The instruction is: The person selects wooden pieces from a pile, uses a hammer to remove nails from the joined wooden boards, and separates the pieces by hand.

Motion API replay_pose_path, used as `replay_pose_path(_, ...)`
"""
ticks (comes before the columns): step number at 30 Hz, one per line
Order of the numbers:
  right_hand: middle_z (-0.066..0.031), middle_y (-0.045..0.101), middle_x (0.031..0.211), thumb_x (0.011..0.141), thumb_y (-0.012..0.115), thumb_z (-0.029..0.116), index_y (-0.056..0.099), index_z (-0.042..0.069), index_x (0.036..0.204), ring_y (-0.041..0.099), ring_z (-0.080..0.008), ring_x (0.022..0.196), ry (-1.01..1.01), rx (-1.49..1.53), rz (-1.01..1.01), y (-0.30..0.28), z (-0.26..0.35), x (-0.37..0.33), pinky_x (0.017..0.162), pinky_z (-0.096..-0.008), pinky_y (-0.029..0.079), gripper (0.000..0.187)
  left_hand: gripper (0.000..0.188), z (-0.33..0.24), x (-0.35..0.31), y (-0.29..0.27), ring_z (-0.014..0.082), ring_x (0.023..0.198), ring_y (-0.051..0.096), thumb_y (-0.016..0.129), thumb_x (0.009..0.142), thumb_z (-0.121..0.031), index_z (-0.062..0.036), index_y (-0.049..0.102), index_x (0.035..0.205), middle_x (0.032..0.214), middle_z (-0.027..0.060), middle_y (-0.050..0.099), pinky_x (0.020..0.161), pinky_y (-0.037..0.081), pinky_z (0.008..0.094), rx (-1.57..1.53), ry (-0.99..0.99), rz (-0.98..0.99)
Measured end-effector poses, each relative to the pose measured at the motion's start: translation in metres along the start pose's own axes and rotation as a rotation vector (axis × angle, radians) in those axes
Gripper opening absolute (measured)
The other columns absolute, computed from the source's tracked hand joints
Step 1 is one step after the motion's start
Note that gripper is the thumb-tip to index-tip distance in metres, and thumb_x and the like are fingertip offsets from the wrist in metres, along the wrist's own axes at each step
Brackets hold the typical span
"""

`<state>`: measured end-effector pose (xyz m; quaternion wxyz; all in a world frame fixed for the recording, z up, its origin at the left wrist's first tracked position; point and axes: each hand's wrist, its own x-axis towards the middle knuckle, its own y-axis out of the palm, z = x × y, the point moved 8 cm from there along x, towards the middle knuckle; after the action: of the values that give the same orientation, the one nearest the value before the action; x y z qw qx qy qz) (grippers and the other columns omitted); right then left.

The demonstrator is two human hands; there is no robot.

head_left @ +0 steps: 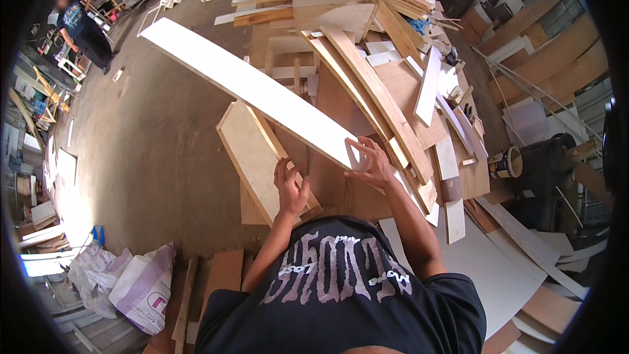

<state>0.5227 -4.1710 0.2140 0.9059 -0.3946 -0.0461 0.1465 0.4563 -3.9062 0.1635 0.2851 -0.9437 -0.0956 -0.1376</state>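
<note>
A long white board [242, 85] slants from the far left down to my right hand [373, 165], which grips its near end with thumb and fingers spread across the face and edge. Below it, a pale wooden panel with raised edge strips [246, 151] leans at an angle. My left hand [290, 189] curls over the right edge strip of this panel, fingers bent and thumb apart. The board passes above the panel's far end; whether they touch there I cannot tell.
Long timber planks [373, 98] lie on the worktable to the right, with loose offcuts around them. A curved wooden piece [334, 3] stands behind. White sacks [141, 288] sit at the lower left, a bucket [506, 162] at the right. Another person [82, 29] stands far left.
</note>
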Motion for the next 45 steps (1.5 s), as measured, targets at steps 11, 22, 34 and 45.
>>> replay_pose_path(11,-0.0218,0.06,0.144,0.071,0.092,0.046,0.064,0.013,0.15,0.057,-0.033,0.134,-0.024,0.252,-0.109,-0.034,0.075,0.003,0.113,-0.0436,0.043,0.09,0.034,-0.01,0.006,-0.007,0.0451,0.149,0.039,0.071,0.097,-0.015,-0.0113,0.067,0.13,0.154,0.019,0.048,0.122,0.033,0.0569,0.009,0.114,0.09)
replay_pose_path(22,-0.0177,0.057,0.152,0.082,0.09,0.035,0.06,0.012,0.153,0.054,-0.027,0.14,0.058,0.508,0.058,-0.014,0.052,-0.05,0.117,-0.0395,0.039,0.081,0.078,-0.06,0.048,0.033,0.0227,0.141,0.053,0.071,0.105,-0.038,-0.0122,0.031,0.167,0.155,0.0102,0.054,0.12,0.038,0.0417,-1.157,-0.393,0.304)
replay_pose_path(34,-0.0196,0.062,0.148,0.086,0.084,0.032,0.055,0.014,0.157,0.059,-0.0326,0.137,-0.015,0.426,0.094,-0.036,0.052,-0.087,0.114,-0.0441,0.046,0.079,0.072,-0.077,0.038,0.062,0.0257,0.133,0.06,0.086,0.092,-0.03,-0.0179,0.047,0.152,0.137,0.008,0.064,0.11,0.053,0.056,-1.281,-0.561,0.327)
replay_pose_path(45,-0.0169,0.078,0.109,0.093,0.078,0.027,0.061,0.016,0.139,0.075,-0.0395,0.095,0.171,-0.061,-0.362,-0.044,0.056,-0.111,0.082,-0.0478,0.06,0.051,0.064,-0.086,0.035,0.052,0.0241,0.112,0.069,0.082,0.097,-0.023,-0.0103,0.044,0.147,0.117,0.0087,0.065,0.096,0.063,0.0465,-0.998,-0.661,0.155)
